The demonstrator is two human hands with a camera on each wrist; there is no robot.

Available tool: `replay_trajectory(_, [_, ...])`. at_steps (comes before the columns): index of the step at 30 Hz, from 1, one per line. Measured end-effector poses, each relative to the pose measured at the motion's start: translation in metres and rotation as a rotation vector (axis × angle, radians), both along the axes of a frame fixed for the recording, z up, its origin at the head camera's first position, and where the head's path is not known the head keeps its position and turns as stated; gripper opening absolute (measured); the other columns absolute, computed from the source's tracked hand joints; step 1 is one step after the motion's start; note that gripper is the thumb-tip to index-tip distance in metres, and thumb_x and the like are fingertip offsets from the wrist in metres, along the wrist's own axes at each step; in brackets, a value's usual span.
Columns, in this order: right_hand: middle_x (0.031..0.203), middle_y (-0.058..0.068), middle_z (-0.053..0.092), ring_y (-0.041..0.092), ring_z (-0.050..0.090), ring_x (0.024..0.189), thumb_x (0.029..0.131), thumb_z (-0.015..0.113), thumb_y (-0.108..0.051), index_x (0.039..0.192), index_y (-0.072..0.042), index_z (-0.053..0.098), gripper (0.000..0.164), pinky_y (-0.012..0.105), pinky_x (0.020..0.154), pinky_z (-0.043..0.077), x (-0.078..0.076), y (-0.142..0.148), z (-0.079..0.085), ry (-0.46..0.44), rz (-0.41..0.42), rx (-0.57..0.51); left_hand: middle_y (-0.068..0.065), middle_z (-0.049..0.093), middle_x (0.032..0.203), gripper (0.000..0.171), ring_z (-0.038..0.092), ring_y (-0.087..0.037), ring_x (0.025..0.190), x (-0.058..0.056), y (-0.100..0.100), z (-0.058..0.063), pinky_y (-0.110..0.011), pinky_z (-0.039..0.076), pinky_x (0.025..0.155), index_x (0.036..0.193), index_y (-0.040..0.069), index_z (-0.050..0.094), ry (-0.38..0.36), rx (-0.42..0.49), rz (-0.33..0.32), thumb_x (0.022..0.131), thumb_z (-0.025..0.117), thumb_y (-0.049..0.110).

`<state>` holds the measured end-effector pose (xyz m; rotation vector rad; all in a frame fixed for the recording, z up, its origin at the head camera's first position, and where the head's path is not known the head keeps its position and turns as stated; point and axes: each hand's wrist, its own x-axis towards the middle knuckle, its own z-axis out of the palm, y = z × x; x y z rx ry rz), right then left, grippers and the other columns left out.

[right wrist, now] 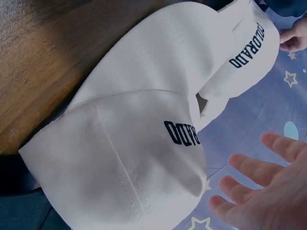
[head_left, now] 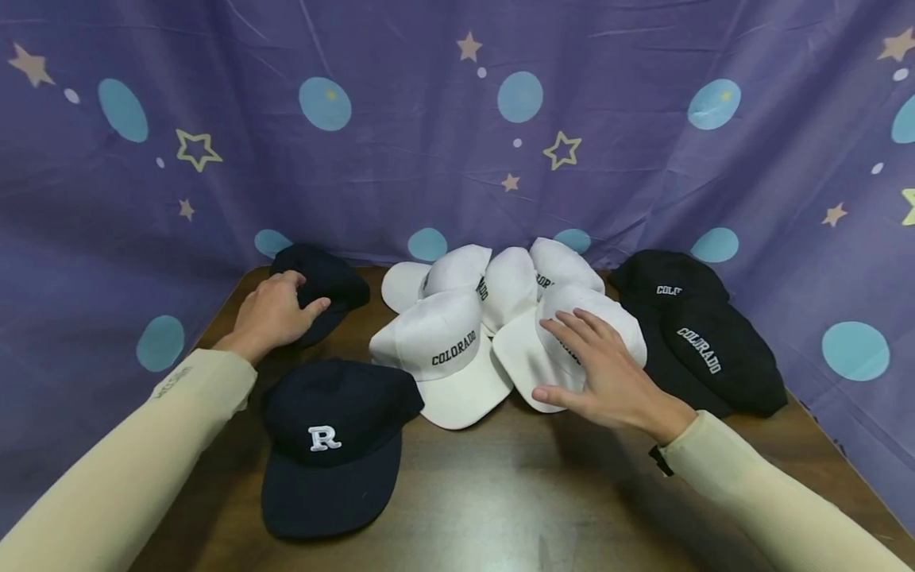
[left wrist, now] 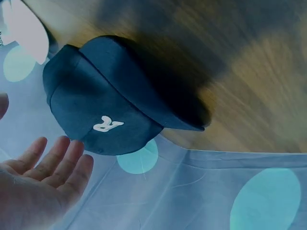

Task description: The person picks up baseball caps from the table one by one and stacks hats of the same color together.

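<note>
My left hand [head_left: 277, 310] is over a dark navy cap [head_left: 330, 280] at the far left. In the left wrist view its loosely extended fingers [left wrist: 67, 160] come up beside that cap [left wrist: 96, 96], which bears a white letter; whether they touch it I cannot tell. Closer to me lies a second navy cap [head_left: 336, 397] with a white R. My right hand [head_left: 615, 373] hovers with spread fingers over the front right white COLORADO cap [head_left: 525, 357], covering part of its lettering. In the right wrist view this white cap [right wrist: 129, 143] lies beside the fingers, which hold nothing.
Several more white caps [head_left: 443, 342] cluster and overlap at the table's middle. Two black COLORADO caps [head_left: 736, 349] overlap at the right. Behind the brown wooden table [head_left: 486, 492] hangs a purple curtain [head_left: 429, 167] with stars and blue dots.
</note>
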<state>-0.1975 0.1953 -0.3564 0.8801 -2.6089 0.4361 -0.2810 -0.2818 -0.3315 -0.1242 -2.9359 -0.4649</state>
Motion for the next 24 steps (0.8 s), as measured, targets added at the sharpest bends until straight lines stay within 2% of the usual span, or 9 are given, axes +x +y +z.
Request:
replay_trajectory(5, [0.148, 0.005, 0.034, 0.033, 0.021, 0.137, 0.076, 0.059, -0.073, 0.148, -0.029, 0.031, 0.088, 0.055, 0.109, 0.018, 0.0, -0.001, -0.001, 0.001, -0.001, 0.001, -0.03, 0.045, 0.125, 0.069, 0.043, -0.047, 0.111, -0.012, 0.003, 0.005, -0.06, 0.037, 0.093, 0.131, -0.008, 0.04, -0.017, -0.01, 0.042, 0.092, 0.057, 0.046])
replay_trajectory(13, [0.148, 0.004, 0.034, 0.032, 0.022, 0.136, 0.077, 0.059, -0.072, 0.147, -0.027, 0.033, 0.087, 0.055, 0.109, 0.017, 0.002, -0.001, 0.0, 0.007, 0.009, -0.012, -0.035, 0.042, 0.125, 0.082, 0.041, -0.052, 0.11, -0.032, 0.007, 0.012, -0.064, 0.038, 0.089, 0.135, -0.011, 0.035, -0.101, -0.003, 0.124, 0.09, 0.055, 0.055])
replay_trajectory(20, [0.149, 0.004, 0.033, 0.032, 0.021, 0.137, 0.076, 0.059, -0.072, 0.147, -0.03, 0.032, 0.087, 0.056, 0.108, 0.018, 0.001, -0.001, 0.0, -0.019, 0.003, -0.007, -0.035, 0.045, 0.118, 0.081, 0.044, -0.052, 0.105, -0.045, 0.009, 0.012, -0.063, 0.041, 0.084, 0.127, -0.014, 0.039, -0.114, -0.005, 0.166, 0.09, 0.055, 0.056])
replay_trajectory(24, [0.149, 0.003, 0.033, 0.031, 0.02, 0.137, 0.076, 0.059, -0.073, 0.147, -0.03, 0.032, 0.087, 0.055, 0.108, 0.017, 0.0, -0.003, 0.0, -0.015, 0.004, -0.01, -0.035, 0.045, 0.115, 0.078, 0.045, -0.052, 0.102, -0.048, 0.005, 0.01, -0.062, 0.043, 0.082, 0.123, -0.015, 0.041, -0.124, 0.005, 0.196, 0.09, 0.056, 0.053])
